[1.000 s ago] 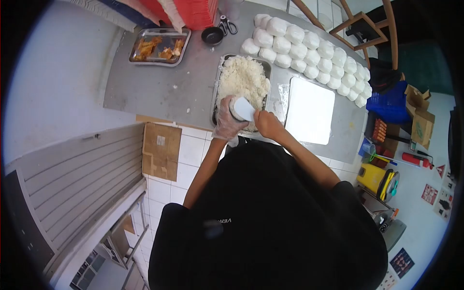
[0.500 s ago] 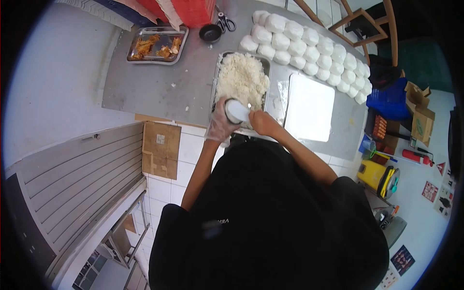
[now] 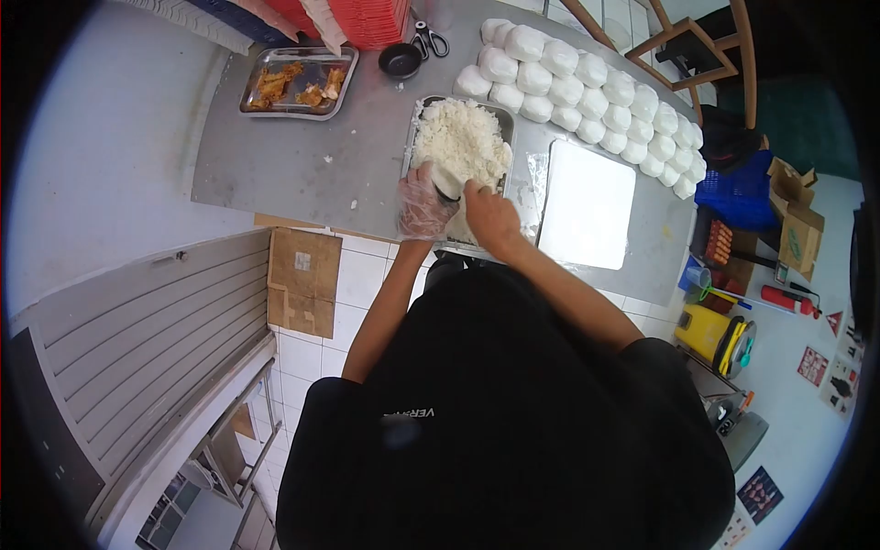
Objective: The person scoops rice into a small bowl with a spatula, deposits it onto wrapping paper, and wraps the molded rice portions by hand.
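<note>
Rice (image 3: 458, 137) fills the tray (image 3: 510, 137); low in it, near six o'clock, sits a dark-rimmed cup (image 3: 447, 195), partly hidden. Gloved left hand (image 3: 424, 209) curls its fingers round the cup, which lies at its two o'clock. Right hand (image 3: 494, 220) has fingers closed — seemingly on a white paddle (image 3: 446, 180), blade towards ten o'clock, grip hidden.

hands (image 3: 427, 209) (image 3: 493, 222): 2 | metal trays (image 3: 509, 121) (image 3: 320, 116): 2 | scissors (image 3: 429, 41): 1 | fire extinguisher (image 3: 786, 298): 1 | white bundles (image 3: 566, 91): 20+
</note>
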A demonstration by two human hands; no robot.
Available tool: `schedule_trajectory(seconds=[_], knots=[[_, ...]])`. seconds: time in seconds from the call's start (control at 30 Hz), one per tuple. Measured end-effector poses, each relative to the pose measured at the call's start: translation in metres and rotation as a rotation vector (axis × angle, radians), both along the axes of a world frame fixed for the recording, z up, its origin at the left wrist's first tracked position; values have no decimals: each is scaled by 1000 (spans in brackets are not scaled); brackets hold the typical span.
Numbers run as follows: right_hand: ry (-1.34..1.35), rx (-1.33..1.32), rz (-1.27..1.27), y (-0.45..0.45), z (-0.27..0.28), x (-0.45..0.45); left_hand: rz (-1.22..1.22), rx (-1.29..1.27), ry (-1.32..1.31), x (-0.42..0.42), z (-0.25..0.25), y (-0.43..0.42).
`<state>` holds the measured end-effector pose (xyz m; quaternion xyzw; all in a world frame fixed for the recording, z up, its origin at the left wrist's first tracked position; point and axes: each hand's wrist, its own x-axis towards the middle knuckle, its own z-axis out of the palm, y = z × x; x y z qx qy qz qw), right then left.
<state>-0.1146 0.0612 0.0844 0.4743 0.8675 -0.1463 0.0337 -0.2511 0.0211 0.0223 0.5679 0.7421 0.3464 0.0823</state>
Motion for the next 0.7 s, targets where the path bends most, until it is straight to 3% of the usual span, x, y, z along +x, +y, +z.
schedule_trajectory(seconds=[0.03, 0.17, 0.23, 0.3, 0.37, 0.4, 0.5, 0.57, 0.63, 0.7], knots=[[3, 3, -6, -7, 4, -2, 13, 98, 10, -1, -1, 2], [38, 20, 92, -14, 18, 7, 36, 103, -160, 0, 7, -10], [292, -134, 85, 9, 40, 28, 105, 257, -686, 3, -8, -14], [538, -316, -337, 29, 46, 36, 96, 309, -837, -2, -15, -17], [564, -486, -468, 26, 16, 45, -51, 224, -1012, -6, 10, -18], [549, -492, -455, 17, 1, 44, -59, 227, -1010, -8, 19, -17], [503, -375, -344, -10, 23, 31, -188, 105, -936, -11, 36, -19], [361, -381, -317, -18, 29, 27, -237, -10, -594, -11, 45, -22], [241, -394, -263, -5, 12, 40, -283, 33, -519, -13, 37, -24], [202, -295, 273, 21, -5, 59, -304, -50, -514, -13, 29, -25]])
